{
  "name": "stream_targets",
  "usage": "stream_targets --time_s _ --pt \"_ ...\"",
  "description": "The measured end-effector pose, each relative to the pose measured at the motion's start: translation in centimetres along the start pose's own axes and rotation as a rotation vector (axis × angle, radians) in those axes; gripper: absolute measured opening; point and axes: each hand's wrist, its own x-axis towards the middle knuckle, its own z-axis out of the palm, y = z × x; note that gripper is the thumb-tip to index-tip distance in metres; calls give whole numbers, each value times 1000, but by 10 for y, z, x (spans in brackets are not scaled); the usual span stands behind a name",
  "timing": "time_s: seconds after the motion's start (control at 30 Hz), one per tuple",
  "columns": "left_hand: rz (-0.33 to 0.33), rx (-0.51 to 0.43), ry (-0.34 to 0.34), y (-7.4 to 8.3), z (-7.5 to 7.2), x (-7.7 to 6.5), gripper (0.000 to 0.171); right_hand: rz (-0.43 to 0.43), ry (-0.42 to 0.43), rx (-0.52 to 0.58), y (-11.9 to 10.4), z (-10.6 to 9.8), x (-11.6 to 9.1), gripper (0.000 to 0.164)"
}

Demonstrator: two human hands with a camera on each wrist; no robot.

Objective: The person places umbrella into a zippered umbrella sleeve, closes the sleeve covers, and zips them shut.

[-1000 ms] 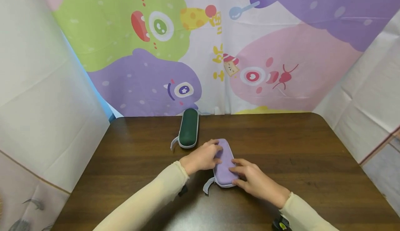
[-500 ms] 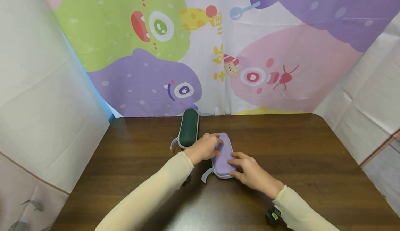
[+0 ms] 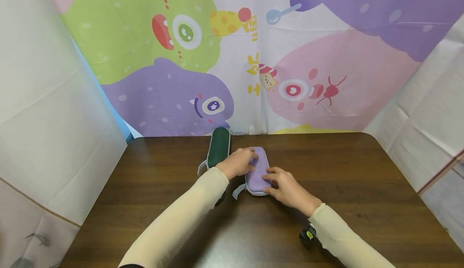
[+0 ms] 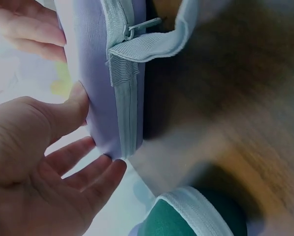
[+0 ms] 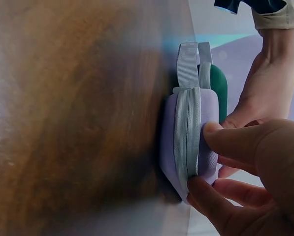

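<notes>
A light purple zippered hard case (image 3: 258,179) lies on the table, its long side pointing away from me. My left hand (image 3: 237,163) grips its far left part, thumb and fingers bent over the top and the far end. My right hand (image 3: 290,189) holds the near right edge, and in the right wrist view the thumb (image 5: 225,137) presses the top while fingers reach the zipper side. The case is zipped closed; a grey strap (image 3: 238,191) sticks out at its near left corner. A dark green case (image 3: 219,147) with white trim lies to the left, partly behind my left wrist.
The brown wooden table (image 3: 344,167) ends at a back edge against a cloth backdrop (image 3: 246,111) printed with cartoon monsters. White cloth panels (image 3: 47,78) stand at the sides. The green case lies near the back edge.
Both hands have slid the purple case away from me, toward the back edge and slightly left, until it lies beside the green case. The green case has stayed put.
</notes>
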Motion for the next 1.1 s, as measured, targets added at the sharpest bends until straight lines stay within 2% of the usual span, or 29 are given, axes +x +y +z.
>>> stream_targets --time_s 0.17,0.4,0.6,0.7,0.87,1.1 --pt "-13 -28 -7 -5 -2 7 40 22 -8 6 1 0 8 37" --pt "-34 -60 23 -10 -2 17 39 46 -7 8 3 -2 17 37" --pt "-102 -87 39 -11 -4 24 41 76 -18 16 7 -2 29 38" --pt "-154 -84 59 -11 -4 27 40 57 -1 -11 10 -1 35 37" --pt "-239 -67 85 -12 -2 30 40 71 13 -14 14 -1 44 38" --pt "-300 -95 86 -15 0 35 42 83 13 -3 17 1 50 38"
